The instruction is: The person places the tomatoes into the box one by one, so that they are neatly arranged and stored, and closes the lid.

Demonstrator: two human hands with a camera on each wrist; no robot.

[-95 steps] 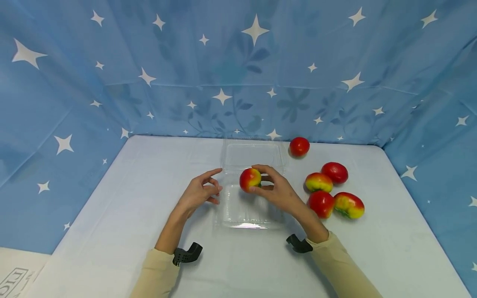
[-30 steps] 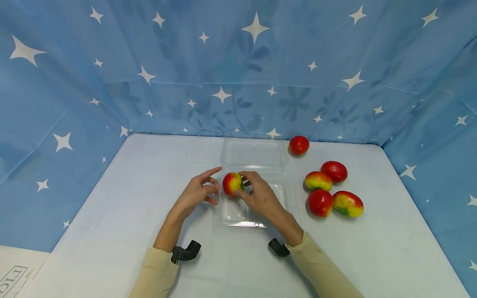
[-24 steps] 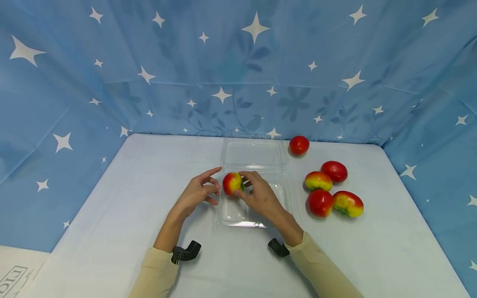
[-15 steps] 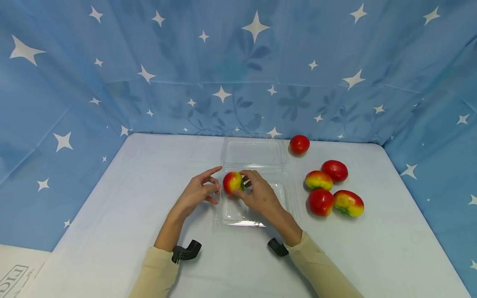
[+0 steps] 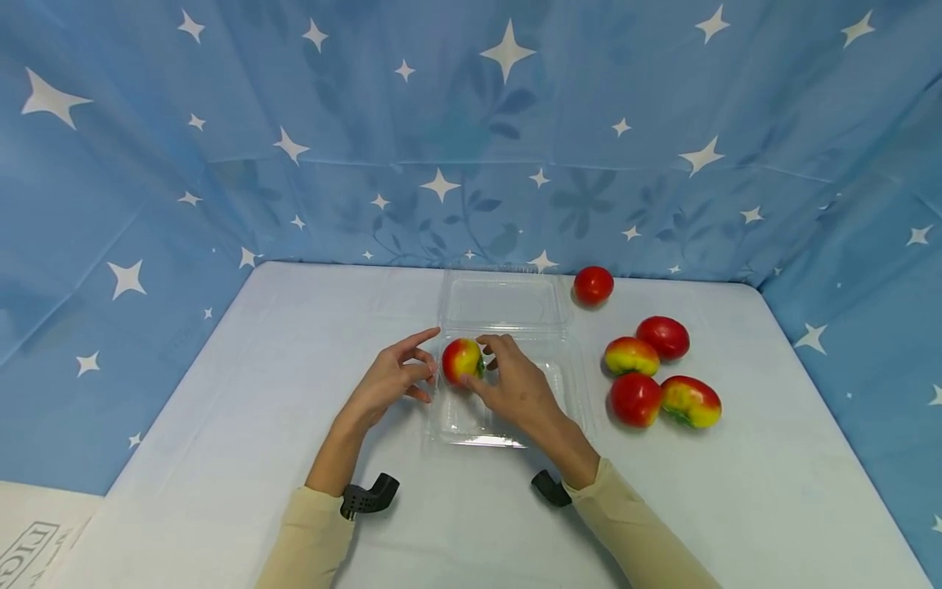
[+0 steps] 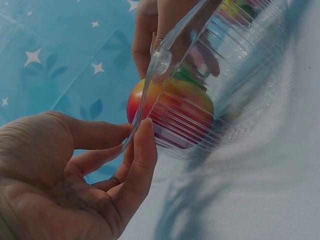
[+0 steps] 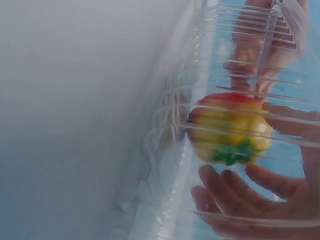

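Observation:
An open clear plastic clamshell container [image 5: 486, 433] lies mid-table, its lid [image 5: 504, 301] folded back toward the curtain. My left hand [image 5: 393, 376] pinches the left rim between thumb and fingertips, one on each side of the plastic wall in the left wrist view. A red-and-yellow fruit with a green leafy top [image 5: 461, 361] sits in the container's back left corner, against the wall. Over the container, my right hand [image 5: 518, 388] has its fingers spread around the fruit's leafy end. In the right wrist view, a gap separates several fingertips [image 7: 207, 172] from the fruit.
Right of the container lie a dark red fruit [image 5: 636, 399], a yellow-red one [image 5: 631, 356], another red one [image 5: 663, 338] and one with green leaves [image 5: 690, 402]. A red fruit [image 5: 593, 285] sits near the back edge. A starred blue curtain [image 5: 471, 123] surrounds the table.
My right hand has carried the fruit left into the container's back left corner, and its fingers have just spread away from it. The left hand stays at the rim.

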